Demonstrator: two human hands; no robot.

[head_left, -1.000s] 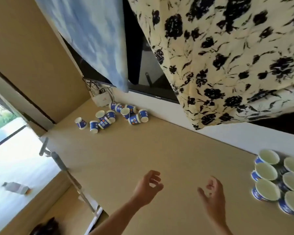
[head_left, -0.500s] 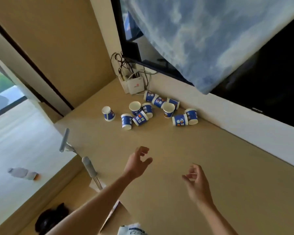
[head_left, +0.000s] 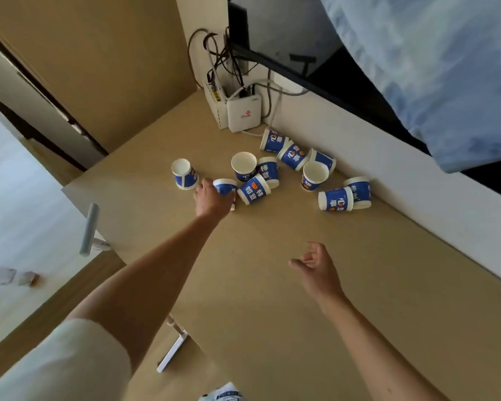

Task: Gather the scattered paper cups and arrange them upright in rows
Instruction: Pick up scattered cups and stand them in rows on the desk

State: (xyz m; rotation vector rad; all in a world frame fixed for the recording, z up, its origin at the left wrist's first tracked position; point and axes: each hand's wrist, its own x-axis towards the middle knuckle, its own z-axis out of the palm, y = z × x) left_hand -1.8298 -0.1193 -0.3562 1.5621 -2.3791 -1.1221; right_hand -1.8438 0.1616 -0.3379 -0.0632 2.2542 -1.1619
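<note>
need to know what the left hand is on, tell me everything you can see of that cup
The cup is a blue paper cup with white rims, apparently mouth-down on the tan desk at the near left of the scattered pile. The left hand covers its near side, fingers around it. A tipped cup lies against its right.

Blue-and-white paper cups point(head_left: 335, 199) with orange marks, tan table point(head_left: 272, 285), white router point(head_left: 243, 112), mottled blue cloth point(head_left: 431, 68)

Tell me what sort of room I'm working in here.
Probably a home or hotel room, not a workshop: a long wooden counter along the wall, a white router with tangled cables in the corner, and a dark screen partly draped with cloth.
</note>
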